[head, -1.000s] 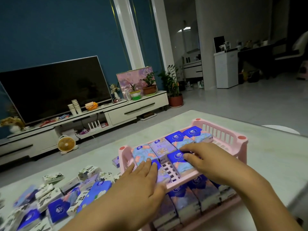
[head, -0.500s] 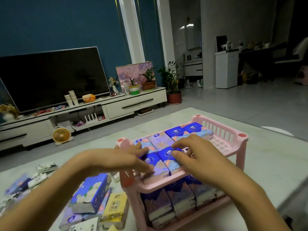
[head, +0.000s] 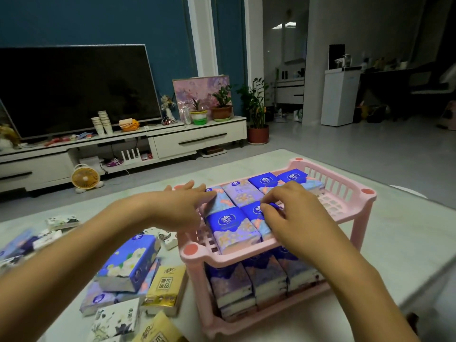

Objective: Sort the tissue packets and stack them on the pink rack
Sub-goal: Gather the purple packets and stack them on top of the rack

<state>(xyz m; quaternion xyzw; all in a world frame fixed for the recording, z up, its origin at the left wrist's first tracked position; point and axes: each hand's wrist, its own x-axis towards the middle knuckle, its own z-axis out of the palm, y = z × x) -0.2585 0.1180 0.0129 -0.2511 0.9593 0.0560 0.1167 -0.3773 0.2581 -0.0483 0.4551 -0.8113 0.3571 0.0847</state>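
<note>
The top shelf of the pink rack [head: 234, 256] holds two rows of tissue packets lying flat, and both hands are over them. The right hand [head: 293, 211] has its fingers curled down, pinching the upper edge of a blue packet [head: 255, 217] in the front row. Just to the left of that hand lies the front corner packet [head: 232, 225], untouched. The left hand [head: 177, 206] is released, its fingers straight, the fingertips touching the side of the back-row packet [head: 219, 201] at the shelf's left end. Below the right wrist, the lower-shelf packets [head: 246, 280] stand packed side by side. Under the left forearm, loose packets are scattered on the table [head: 394, 243]: a large blue floral packet [head: 130, 260] resting on others, with a yellow packet [head: 165, 285] beside it, close to the rack's leg. Well beyond both hands, a television [head: 74, 90] stands on a low white cabinet [head: 197, 141], and a small fan [head: 85, 178] sits on the floor.
</note>
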